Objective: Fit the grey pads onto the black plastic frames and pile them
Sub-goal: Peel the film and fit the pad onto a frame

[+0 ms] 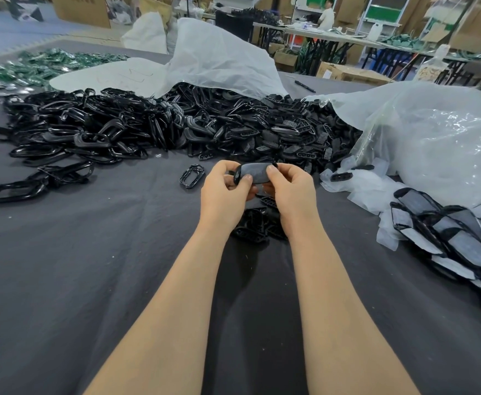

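Head view, setting: we look down at a worktop (91, 266) covered in dark grey cloth, with our two bare forearms reaching forward from the bottom edge.
Left hand (224, 192): its grip is pinched on the left end of a black plastic frame (237, 178), thumb on top, fingers curled beneath.
Right hand (289, 189): its grip is pinched on the right end of the same piece, thumb pressed on the upper face.
Grey pad (255, 172): it lies across the frame between our two thumbs, held above the worktop in the middle of the view; we cannot tell whether it is fully seated.
Loose frame (192, 175): one single black frame lies flat on the cloth just left of our hands.
Frame heap (119, 126): a wide mound of black frames spreads across the worktop beyond our hands, from the far left to the centre.
Perforated black parts (287, 132): a second mound adjoins the frames on the right, spilling from under a white plastic bag (219, 52).
Clear bag (433, 138): crumpled plastic sits to the right.
Finished pile (447, 238): frames fitted with grey pads lie overlapping at the right edge, near white paper backings.
Under our wrists: a few more black parts (256, 223) rest on the cloth.
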Demonstrator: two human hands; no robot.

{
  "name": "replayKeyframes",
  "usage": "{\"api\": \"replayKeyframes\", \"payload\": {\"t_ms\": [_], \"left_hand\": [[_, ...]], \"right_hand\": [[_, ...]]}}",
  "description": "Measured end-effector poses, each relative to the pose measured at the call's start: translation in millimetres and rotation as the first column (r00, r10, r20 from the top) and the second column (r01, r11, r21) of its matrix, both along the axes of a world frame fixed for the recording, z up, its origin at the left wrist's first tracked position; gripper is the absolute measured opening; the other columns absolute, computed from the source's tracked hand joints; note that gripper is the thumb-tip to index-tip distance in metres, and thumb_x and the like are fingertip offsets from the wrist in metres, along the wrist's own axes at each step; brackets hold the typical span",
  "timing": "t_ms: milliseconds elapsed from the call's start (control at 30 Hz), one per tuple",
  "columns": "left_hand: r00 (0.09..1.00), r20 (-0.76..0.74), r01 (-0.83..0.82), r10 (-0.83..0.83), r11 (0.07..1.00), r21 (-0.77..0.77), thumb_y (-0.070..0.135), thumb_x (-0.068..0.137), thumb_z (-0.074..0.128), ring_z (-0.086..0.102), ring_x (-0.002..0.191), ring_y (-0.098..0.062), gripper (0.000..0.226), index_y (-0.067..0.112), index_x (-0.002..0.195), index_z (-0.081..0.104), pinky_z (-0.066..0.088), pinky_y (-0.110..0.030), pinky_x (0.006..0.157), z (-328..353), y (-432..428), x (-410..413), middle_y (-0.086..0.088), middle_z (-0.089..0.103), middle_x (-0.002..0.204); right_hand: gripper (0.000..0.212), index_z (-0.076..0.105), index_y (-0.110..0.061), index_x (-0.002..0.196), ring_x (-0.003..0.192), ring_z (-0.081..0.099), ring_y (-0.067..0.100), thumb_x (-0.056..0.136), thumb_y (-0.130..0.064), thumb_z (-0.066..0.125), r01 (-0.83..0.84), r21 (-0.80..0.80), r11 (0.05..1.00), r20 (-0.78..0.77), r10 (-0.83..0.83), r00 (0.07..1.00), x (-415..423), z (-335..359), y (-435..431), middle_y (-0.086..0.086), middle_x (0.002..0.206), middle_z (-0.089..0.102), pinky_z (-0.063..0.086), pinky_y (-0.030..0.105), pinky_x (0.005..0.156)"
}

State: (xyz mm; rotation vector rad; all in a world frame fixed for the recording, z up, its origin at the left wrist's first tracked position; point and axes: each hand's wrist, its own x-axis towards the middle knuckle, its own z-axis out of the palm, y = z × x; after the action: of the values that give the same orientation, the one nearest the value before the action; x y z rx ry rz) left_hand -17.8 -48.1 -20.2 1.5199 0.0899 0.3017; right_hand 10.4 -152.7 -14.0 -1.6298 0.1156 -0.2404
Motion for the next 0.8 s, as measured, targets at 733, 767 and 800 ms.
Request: {"api": "replayKeyframes", "payload": {"t_ms": [733, 767, 800], "left_hand": [[0.996, -0.013, -0.083, 0.083, 0.997, 0.002, 0.011, 0.093, 0.06, 0.07, 0.072, -0.006, 0.022, 0.031, 0.088, 0.053, 0.058, -0.035, 0.083, 0, -1, 0, -0.001, 0.069, 0.081], [0.996, -0.011, -0.084, 0.084, 0.996, 0.004, 0.011, 0.093, 0.06, 0.07, 0.071, -0.005, 0.022, 0.031, 0.088, 0.053, 0.058, -0.034, 0.082, 1, -1, 0, -0.001, 0.069, 0.08], [0.996, -0.007, -0.087, 0.087, 0.996, 0.006, 0.01, 0.093, 0.06, 0.07, 0.071, -0.005, 0.022, 0.031, 0.088, 0.053, 0.058, -0.034, 0.082, 1, -1, 0, 0.001, 0.069, 0.079]], "right_hand": [[0.009, 0.062, -0.013, 0.097, 0.074, 0.053, 0.005, 0.088, -0.012, 0.063, 0.181, -0.367, 0.912, 0.25, -0.09, 0.964, -17, 6, 13, 0.006, 0.103, 0.061, 0.043, 0.011, 0.068], [0.007, 0.061, -0.013, 0.095, 0.076, 0.054, 0.005, 0.088, -0.012, 0.063, 0.166, -0.343, 0.925, 0.226, -0.09, 0.97, -16, 6, 13, 0.007, 0.103, 0.061, 0.043, 0.011, 0.069], [0.006, 0.061, -0.013, 0.094, 0.077, 0.054, 0.007, 0.088, -0.013, 0.063, 0.148, -0.322, 0.935, 0.202, -0.085, 0.976, -16, 5, 13, 0.008, 0.103, 0.062, 0.043, 0.012, 0.07]]}}
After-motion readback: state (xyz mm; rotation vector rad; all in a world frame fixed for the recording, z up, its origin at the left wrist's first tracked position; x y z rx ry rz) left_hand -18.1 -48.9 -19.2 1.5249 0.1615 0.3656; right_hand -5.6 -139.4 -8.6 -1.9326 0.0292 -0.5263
